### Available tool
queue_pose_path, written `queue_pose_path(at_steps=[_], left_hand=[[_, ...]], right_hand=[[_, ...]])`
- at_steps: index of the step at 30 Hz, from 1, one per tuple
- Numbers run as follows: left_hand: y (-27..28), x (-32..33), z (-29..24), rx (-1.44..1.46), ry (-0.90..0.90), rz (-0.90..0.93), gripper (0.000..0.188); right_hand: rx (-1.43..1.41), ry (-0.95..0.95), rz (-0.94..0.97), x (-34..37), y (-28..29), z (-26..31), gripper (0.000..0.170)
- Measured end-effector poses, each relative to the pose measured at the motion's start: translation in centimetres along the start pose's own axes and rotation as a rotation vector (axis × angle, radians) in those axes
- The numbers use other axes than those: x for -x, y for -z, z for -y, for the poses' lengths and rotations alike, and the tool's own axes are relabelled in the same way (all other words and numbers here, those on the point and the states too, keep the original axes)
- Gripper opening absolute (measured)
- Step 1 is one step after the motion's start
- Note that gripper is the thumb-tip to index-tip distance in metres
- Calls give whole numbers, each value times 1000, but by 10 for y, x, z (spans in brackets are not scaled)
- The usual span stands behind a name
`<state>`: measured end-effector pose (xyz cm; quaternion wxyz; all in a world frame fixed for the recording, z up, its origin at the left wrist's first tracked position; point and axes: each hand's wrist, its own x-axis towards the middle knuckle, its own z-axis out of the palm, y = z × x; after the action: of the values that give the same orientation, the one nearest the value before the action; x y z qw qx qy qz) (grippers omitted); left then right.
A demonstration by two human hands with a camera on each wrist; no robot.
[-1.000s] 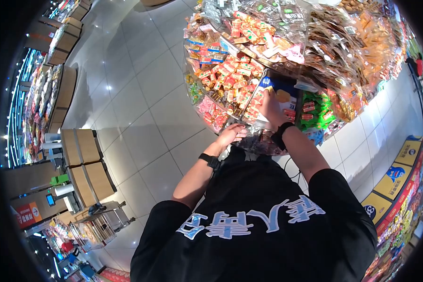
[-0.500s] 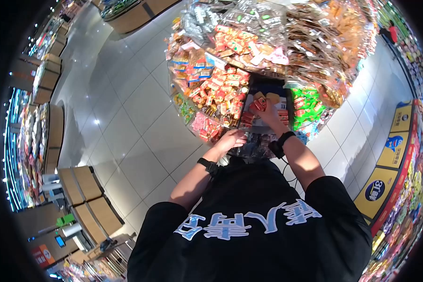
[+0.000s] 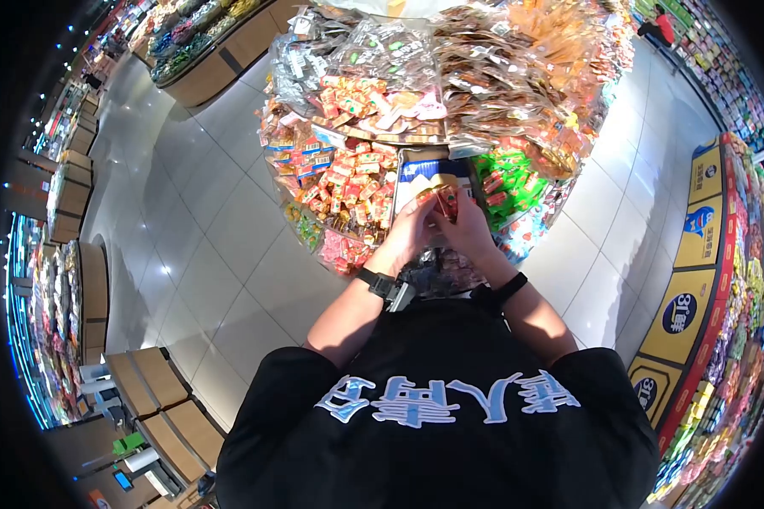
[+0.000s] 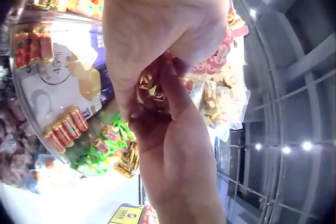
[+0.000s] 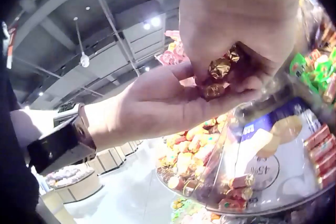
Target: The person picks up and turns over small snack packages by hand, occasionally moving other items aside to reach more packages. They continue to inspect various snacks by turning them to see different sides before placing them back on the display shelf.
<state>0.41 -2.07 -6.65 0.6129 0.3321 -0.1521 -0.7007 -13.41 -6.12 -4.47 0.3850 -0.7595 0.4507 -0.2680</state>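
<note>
Both hands meet over a stand compartment with a blue-and-white printed bottom [image 3: 433, 170]. Gold-and-red wrapped candies [image 5: 219, 68] lie between the left hand's [image 5: 157, 100] thumb and fingers, palm facing up. The right hand [image 5: 236, 14] curls over the same candies from above, and its fingers touch the left hand. In the left wrist view the candies [image 4: 147, 81] are partly hidden by the left hand [image 4: 157, 19] and right hand [image 4: 181, 145]. Short rows of red wrapped candies [image 4: 68, 129] stand on the compartment's bottom.
Red-and-gold candies [image 3: 348, 182] fill the section left of the compartment; green packs [image 3: 514, 182] lie right. Bagged snacks [image 3: 501, 76] are heaped behind. Tiled floor [image 3: 221, 229] surrounds the round stand, with shelves [image 3: 696, 254] at the right.
The left hand has left the stand's near edge and come forward to the right hand. The right hand, holding candy above the compartment, has turned toward it. The head view has shifted.
</note>
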Motion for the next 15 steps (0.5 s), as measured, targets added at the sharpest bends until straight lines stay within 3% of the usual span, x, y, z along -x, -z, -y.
queue_pose_path(at_steps=[1,5,8,9,12,15], left_hand=[[-2,0,-6,-92,18,17,27],[-25,3,-7,29,-24,-11,28],[-43,12,-6,32,-42,2,28],[-49,15,-5,15,-52,-1,28],[-68,20,3,-17,-76,-39,26],[-83,22,14,12,-97,-52,21]], right_hand=[[21,61,-9,0,6,-2,47],[-244,202,60,-6,27,-25,38],[-380,173,192,5,66,-4,39],[-346,298,116,6,72,-1,37],[-453,41,217,19,109,9,31],[-715,210,176,19,118,-19,28]])
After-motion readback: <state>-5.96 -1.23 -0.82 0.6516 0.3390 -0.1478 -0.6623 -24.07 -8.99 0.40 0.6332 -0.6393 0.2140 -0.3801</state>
